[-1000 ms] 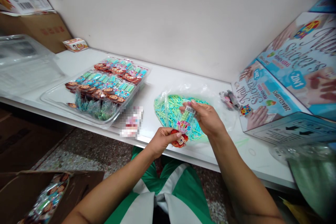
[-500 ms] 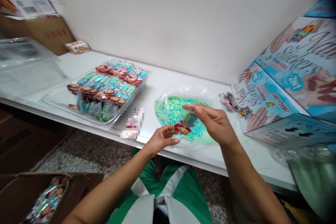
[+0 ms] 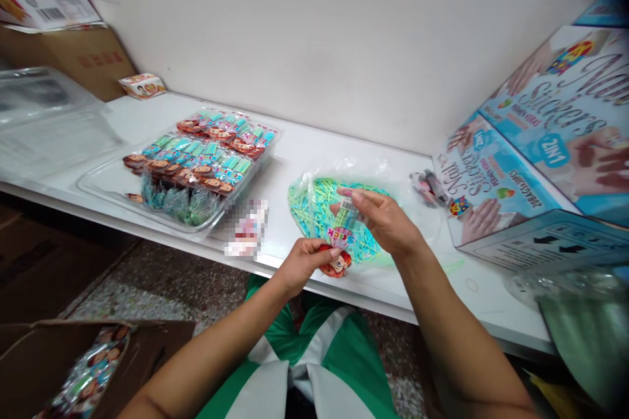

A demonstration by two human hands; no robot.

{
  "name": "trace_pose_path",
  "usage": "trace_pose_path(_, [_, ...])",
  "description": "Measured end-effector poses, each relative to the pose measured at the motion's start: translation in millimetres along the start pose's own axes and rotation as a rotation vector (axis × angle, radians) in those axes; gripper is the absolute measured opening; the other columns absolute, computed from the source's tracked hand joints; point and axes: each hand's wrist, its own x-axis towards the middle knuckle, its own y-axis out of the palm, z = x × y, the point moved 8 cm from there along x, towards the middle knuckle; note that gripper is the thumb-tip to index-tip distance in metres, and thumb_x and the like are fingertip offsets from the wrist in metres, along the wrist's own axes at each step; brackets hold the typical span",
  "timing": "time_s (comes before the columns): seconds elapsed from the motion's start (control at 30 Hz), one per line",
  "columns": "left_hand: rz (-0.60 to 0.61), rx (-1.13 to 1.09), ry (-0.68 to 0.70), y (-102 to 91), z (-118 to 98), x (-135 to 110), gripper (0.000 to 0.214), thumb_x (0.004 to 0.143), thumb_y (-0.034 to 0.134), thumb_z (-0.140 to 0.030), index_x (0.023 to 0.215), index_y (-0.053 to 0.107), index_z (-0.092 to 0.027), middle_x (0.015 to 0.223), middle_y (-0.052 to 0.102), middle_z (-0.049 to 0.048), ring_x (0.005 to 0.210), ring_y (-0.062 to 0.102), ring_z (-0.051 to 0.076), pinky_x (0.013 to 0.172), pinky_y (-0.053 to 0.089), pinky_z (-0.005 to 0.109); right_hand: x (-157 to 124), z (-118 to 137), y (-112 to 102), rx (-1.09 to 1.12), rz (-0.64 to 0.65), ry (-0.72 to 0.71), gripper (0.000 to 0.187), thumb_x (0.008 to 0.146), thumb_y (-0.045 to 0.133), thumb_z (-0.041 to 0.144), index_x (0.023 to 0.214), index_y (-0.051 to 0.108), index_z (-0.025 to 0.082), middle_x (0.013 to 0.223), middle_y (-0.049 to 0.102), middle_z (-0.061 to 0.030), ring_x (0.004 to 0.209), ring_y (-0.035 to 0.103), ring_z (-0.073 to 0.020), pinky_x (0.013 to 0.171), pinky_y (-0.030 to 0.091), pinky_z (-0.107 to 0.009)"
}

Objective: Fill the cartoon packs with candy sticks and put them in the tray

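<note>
A small clear packet (image 3: 344, 226) of green sticks, with a red-haired cartoon head at its lower end, is held between both hands. My left hand (image 3: 302, 265) pinches the cartoon end between thumb and fingers. At the packet's upper end, my right hand (image 3: 390, 219) has its fingers closed on the plastic. Behind and below the hands lies an open clear plastic bag (image 3: 388, 170) with a heap of thin green and blue sticks (image 3: 314, 200). To the left, a clear plastic tray (image 3: 105, 188) holds rows of similar filled packets (image 3: 189, 160).
A pixelated item (image 3: 248, 229) lies near the table's front edge. Nail sticker boxes (image 3: 535, 144) stand at right, beside a small dark packet (image 3: 426, 186). Clear plastic lids (image 3: 54, 124) and cardboard boxes (image 3: 73, 55) occupy the left. An open carton (image 3: 152, 347) with packets sits below.
The packet has turned more upright and its printed front now faces me. My right hand has moved slightly left, and my left thumb now lies over the cartoon end.
</note>
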Motion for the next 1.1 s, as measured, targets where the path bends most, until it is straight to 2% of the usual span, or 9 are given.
trace_pose_path(0.1, [-0.047, -0.040, -0.024, -4.5, 0, -2, 0.026, 0.069, 0.070, -0.034, 0.068, 0.070, -0.008, 0.065, 0.069, 0.0092, 0.058, 0.065, 0.018, 0.058, 0.048, 0.025, 1, -16, -5, 0.055, 0.002, 0.062, 0.033, 0.071, 0.070, 0.042, 0.097, 0.071, 0.022, 0.094, 0.071, -0.0027, 0.091, 0.063, -0.0189, 0.086, 0.046, -0.036])
trace_pose_path(0.27, [0.034, -0.100, -0.041, 2.7, -5, -7, 0.016, 0.064, 0.066, -0.022, 0.070, 0.069, -0.007, 0.066, 0.069, 0.0095, 0.060, 0.065, 0.020, 0.060, 0.048, 0.027, 4, -35, -16, 0.146, -0.082, 0.150, 0.028, 0.070, 0.070, 0.042, 0.088, 0.074, 0.021, 0.092, 0.071, -0.0039, 0.082, 0.064, -0.0174, 0.078, 0.047, -0.033])
trace_pose_path(0.37, [0.055, -0.133, -0.045, 4.2, -5, -8, 0.020, 0.059, 0.062, -0.019, 0.073, 0.070, -0.007, 0.066, 0.069, 0.0103, 0.061, 0.065, 0.022, 0.063, 0.049, 0.030, 6, -38, -20, 0.173, -0.111, 0.170, 0.031, 0.071, 0.069, 0.043, 0.091, 0.073, 0.021, 0.090, 0.072, -0.0048, 0.079, 0.065, -0.0180, 0.076, 0.048, -0.033])
trace_pose_path(0.5, [0.058, -0.119, -0.058, 1.7, -2, -7, 0.021, 0.061, 0.063, -0.021, 0.075, 0.070, -0.006, 0.069, 0.069, 0.0110, 0.063, 0.065, 0.022, 0.067, 0.049, 0.033, 4, -34, -17, 0.182, -0.100, 0.144, 0.030, 0.073, 0.068, 0.044, 0.092, 0.073, 0.022, 0.090, 0.072, -0.0050, 0.081, 0.066, -0.0189, 0.078, 0.047, -0.034])
trace_pose_path(0.67, [-0.007, -0.100, 0.029, -4.3, -8, -4, 0.040, 0.064, 0.075, -0.029, 0.099, 0.064, -0.012, 0.091, 0.069, 0.0088, 0.082, 0.065, 0.020, 0.077, 0.048, 0.030, -1, -27, 7, 0.108, 0.004, 0.072, 0.033, 0.078, 0.062, 0.047, 0.098, 0.071, 0.023, 0.090, 0.072, -0.0044, 0.084, 0.067, -0.0209, 0.085, 0.046, -0.039])
trace_pose_path(0.87, [-0.148, -0.053, 0.086, -28.1, -18, -12, 0.039, 0.062, 0.076, -0.042, 0.079, 0.061, -0.011, 0.072, 0.066, 0.0044, 0.062, 0.063, 0.015, 0.062, 0.049, 0.027, -2, -18, 33, -0.133, 0.075, -0.059, 0.032, 0.085, 0.053, 0.046, 0.103, 0.070, 0.026, 0.096, 0.070, -0.0013, 0.097, 0.060, -0.0217, 0.091, 0.042, -0.039])
trace_pose_path(0.97, [-0.125, 0.040, 0.141, -38.9, -34, -21, 0.042, 0.061, 0.077, -0.040, 0.088, 0.063, -0.011, 0.077, 0.066, 0.0049, 0.068, 0.063, 0.015, 0.065, 0.049, 0.027, -3, -11, 53, -0.234, 0.154, -0.117, 0.030, 0.087, 0.051, 0.043, 0.105, 0.069, 0.028, 0.097, 0.069, -0.0007, 0.099, 0.059, -0.0224, 0.091, 0.043, -0.039])
trace_pose_path(1.1, [-0.119, 0.198, 0.252, -44.1, -66, -40, 0.041, 0.068, 0.073, -0.038, 0.098, 0.064, -0.011, 0.086, 0.065, 0.0063, 0.079, 0.062, 0.018, 0.073, 0.050, 0.030, -7, 10, 91, -0.319, 0.268, -0.260, 0.029, 0.087, 0.051, 0.040, 0.108, 0.068, 0.029, 0.105, 0.067, -0.0020, 0.102, 0.058, -0.0216, 0.092, 0.042, -0.037])
